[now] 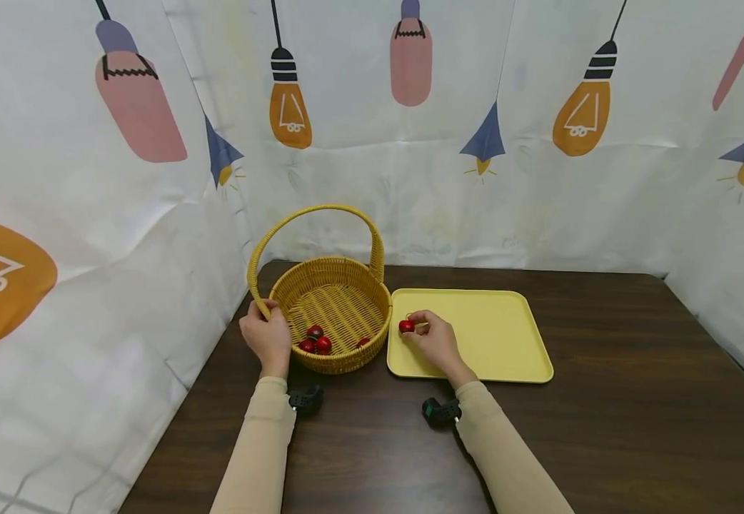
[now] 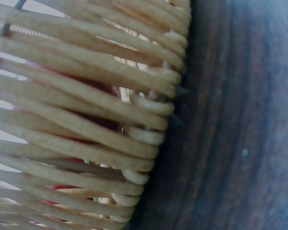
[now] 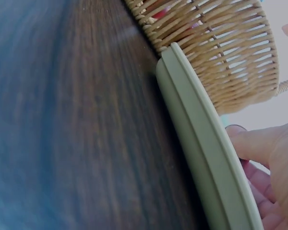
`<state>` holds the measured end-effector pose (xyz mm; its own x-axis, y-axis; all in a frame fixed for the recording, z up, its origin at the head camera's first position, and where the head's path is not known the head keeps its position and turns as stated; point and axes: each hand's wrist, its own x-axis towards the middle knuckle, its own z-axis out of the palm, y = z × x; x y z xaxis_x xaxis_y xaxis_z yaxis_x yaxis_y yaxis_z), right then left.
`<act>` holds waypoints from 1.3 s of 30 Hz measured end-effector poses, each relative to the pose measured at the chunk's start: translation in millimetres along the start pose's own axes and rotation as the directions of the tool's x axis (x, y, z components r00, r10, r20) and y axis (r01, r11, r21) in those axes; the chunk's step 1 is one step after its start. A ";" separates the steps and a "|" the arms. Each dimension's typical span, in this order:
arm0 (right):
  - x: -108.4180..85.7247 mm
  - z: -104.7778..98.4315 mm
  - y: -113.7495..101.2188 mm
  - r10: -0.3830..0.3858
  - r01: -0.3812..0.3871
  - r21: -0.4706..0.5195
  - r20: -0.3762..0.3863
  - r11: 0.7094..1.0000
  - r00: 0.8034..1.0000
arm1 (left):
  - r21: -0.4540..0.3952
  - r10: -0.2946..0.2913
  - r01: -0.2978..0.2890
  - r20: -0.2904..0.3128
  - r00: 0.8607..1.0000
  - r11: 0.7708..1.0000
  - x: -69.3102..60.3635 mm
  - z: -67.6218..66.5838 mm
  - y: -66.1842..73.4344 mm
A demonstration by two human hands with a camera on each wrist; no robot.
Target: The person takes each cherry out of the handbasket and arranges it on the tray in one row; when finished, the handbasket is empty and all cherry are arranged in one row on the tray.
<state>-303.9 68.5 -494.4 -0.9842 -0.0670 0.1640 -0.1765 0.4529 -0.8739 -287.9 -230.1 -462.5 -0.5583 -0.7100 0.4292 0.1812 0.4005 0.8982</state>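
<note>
In the head view a yellow woven basket [image 1: 340, 363] with a tall handle stands on the table, several red cherries [image 1: 323, 345] lying inside near its front wall. My left hand [image 1: 268, 338] grips the lower left end of the basket's handle. Over the left part of the yellow tray [image 1: 494, 335], my right hand [image 1: 438, 344] pinches a red cherry [image 1: 406, 326] between thumb and fingers. The right wrist view shows my right hand [image 3: 273, 163] behind the tray's rim [image 3: 206, 129]. Woven strands of the basket [image 2: 81, 100] fill much of the left wrist view; my left hand is out of it.
The dark wooden table [image 1: 635, 378] extends to the right of the tray and in front of it. The basket's right side stands close beside the tray's left edge. A white cloth [image 1: 372, 157] printed with lamps hangs behind and to the left of the table.
</note>
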 end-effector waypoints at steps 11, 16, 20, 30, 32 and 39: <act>-1.1 3.3 -0.8 -0.027 0.030 -0.091 0.033 0.995 0.999 | -0.020 -0.014 0.014 0.013 1.000 1.000 -1.0 -0.3 -0.3; -1.9 3.0 -2.0 -0.028 0.031 -0.089 0.035 0.996 0.999 | -0.019 -0.023 0.024 0.011 1.000 1.000 -1.2 -0.8 0.5; -1.8 1.6 -2.5 -0.031 0.034 -0.065 0.035 0.997 0.999 | -0.022 -0.021 0.021 0.008 1.000 1.000 -0.4 -0.9 1.8; -3.3 -0.7 -10.1 -0.075 0.076 0.018 -0.061 0.997 0.995 | -0.012 -0.018 0.018 -0.005 1.000 1.000 0.1 -0.5 0.3; -4.0 -0.2 -15.5 -0.097 0.101 0.036 -0.093 0.994 0.991 | -0.011 -0.021 0.021 -0.005 1.000 1.000 -0.1 -0.2 -0.1; -11.3 4.6 -44.9 -0.208 0.228 0.181 -0.123 0.957 0.970 | -0.005 -0.025 0.025 -0.010 1.000 1.000 -0.2 0.0 -0.9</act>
<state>-284.9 44.8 -459.1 -0.9164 -0.0495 0.3972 -0.3960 0.2576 -0.8814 -287.9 -230.4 -463.4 -0.5544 -0.7256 0.4076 0.1713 0.3798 0.9091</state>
